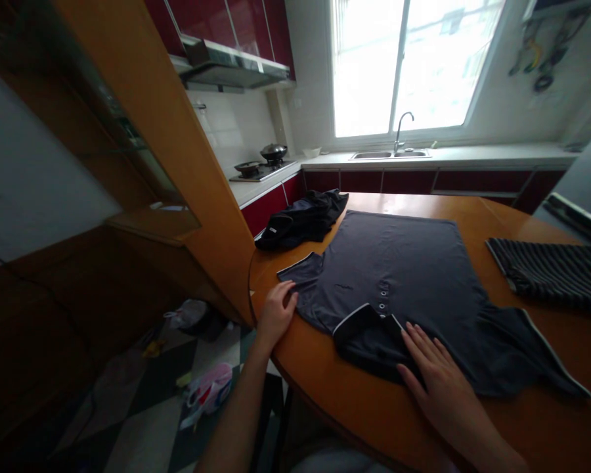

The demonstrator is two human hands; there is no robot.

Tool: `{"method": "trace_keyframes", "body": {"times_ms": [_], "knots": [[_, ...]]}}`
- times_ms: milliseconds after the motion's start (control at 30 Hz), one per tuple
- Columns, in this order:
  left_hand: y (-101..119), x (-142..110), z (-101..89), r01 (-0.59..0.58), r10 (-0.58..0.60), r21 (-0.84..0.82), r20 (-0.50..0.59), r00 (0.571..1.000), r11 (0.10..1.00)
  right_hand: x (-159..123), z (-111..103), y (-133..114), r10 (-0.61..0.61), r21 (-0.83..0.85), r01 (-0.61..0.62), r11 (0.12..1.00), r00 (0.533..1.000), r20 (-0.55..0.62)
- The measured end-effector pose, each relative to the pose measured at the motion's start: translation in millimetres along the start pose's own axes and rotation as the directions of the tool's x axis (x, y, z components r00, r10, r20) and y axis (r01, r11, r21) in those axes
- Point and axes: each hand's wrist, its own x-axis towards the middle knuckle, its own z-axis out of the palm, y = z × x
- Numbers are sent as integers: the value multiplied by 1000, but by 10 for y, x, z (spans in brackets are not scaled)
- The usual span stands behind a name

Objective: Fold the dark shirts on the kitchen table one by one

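Note:
A dark grey polo shirt [404, 256] lies front side up and spread out on the wooden table [320, 394]. Its hem points toward the window and its collar [369, 335] toward me; white trim edges the collar and sleeves. My left hand [278, 312] is at the sleeve on the left, fingertips touching its edge, with thumb and fingers apart. Flat on the shirt just right of the collar rests my right hand [436, 368], its fingers stretched out. The sleeve on the right [526, 348] lies slightly creased, away from both hands.
A dark bundled garment [303, 220] sits at the table's far left. Striped dark fabric [551, 272] lies on the right. A wooden cabinet post [201, 177] stands close on the left, with bags [209, 391] on the checkered floor. Behind are a stove [263, 171] and sink [372, 156].

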Motion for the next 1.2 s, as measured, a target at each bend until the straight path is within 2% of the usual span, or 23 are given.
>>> {"method": "trace_keyframes", "body": {"times_ms": [33,100,200,333,467,567,633,700,767,833,900,933,967,1000,1033,1133,1200], "knots": [[-83,55,9,83,-79,49,-80,994,995,-5,13,8,2,7,-2,1000,1000,-2],[-235,187,23,234,-209,160,-155,965,959,-11,33,20,4,14,-4,1000,1000,-4],[-364,399,40,349,-323,294,-134,937,890,2,28,15,15,39,-14,999,1000,-7],[-382,604,55,389,-388,387,-85,918,836,65,-123,-27,74,140,-66,988,996,-54],[-403,722,50,425,-444,380,-40,895,822,245,-449,-52,42,256,-28,966,998,-52],[-404,825,44,443,-453,265,-25,891,857,576,-659,-64,4,349,10,937,999,-38],[-339,907,50,430,-431,198,-36,901,881,920,-690,-90,-21,443,32,896,999,-30],[-193,977,70,405,-400,162,-61,914,900,1334,-604,-139,-27,567,3,824,999,33],[22,1017,108,328,-320,58,-110,941,943,1755,-419,-211,55,694,-162,702,983,174],[259,1031,160,187,-202,-133,-107,974,973,2110,-191,-296,134,757,-378,532,921,365],[444,1053,218,63,-49,-361,48,998,930,2353,22,-379,133,781,-485,394,871,473],[496,1080,246,46,28,-451,156,987,892,2429,110,-413,134,782,-506,365,859,493],[517,1123,274,48,87,-509,237,968,859,2479,184,-441,137,782,-508,361,858,495],[506,1182,303,51,108,-524,269,957,850,2505,245,-462,146,781,-502,372,862,485],[465,1253,334,52,90,-500,256,962,864,2515,296,-473,157,779,-493,389,868,471],[238,1480,449,65,-28,-335,113,993,940,2487,420,-466,168,778,-474,413,879,446],[72,1575,543,67,-36,-270,117,992,960,2456,501,-437,165,786,-447,428,893,418]]}}
